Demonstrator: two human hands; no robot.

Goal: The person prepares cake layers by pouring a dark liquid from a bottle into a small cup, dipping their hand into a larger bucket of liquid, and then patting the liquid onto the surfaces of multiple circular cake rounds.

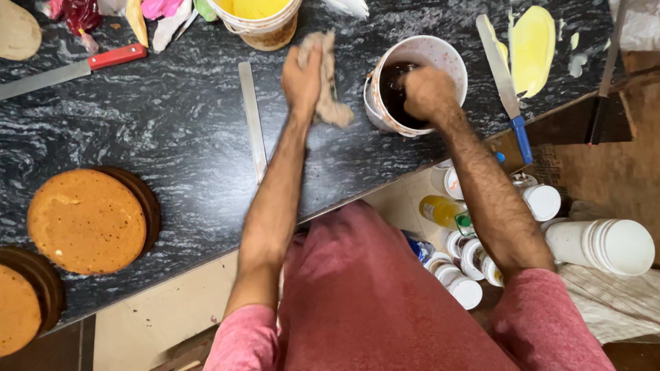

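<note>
Over the dark marbled desk (pixel 172 124), the left hand (pixel 302 79) is clenched around a crumpled beige cloth (pixel 328 96), which hangs just beside a white bucket (pixel 440 58) holding dark brown liquid. The right hand (pixel 427 93) reaches into that bucket at its near rim; whether its fingers grasp anything I cannot tell, as they are hidden inside. A long metal ruler (pixel 252 117) lies on the desk left of the left forearm. At the far edge stands a bucket of yellow cream (pixel 258 20), and a blue-handled palette knife (pixel 505 86) lies right of the white bucket. A red-handled knife (pixel 69 69) rests at the upper left. Round sponge cakes (pixel 86 220) sit on dark boards at the near left. Below the desk edge, white-lidded jars (pixel 540 203) stand together.
</note>
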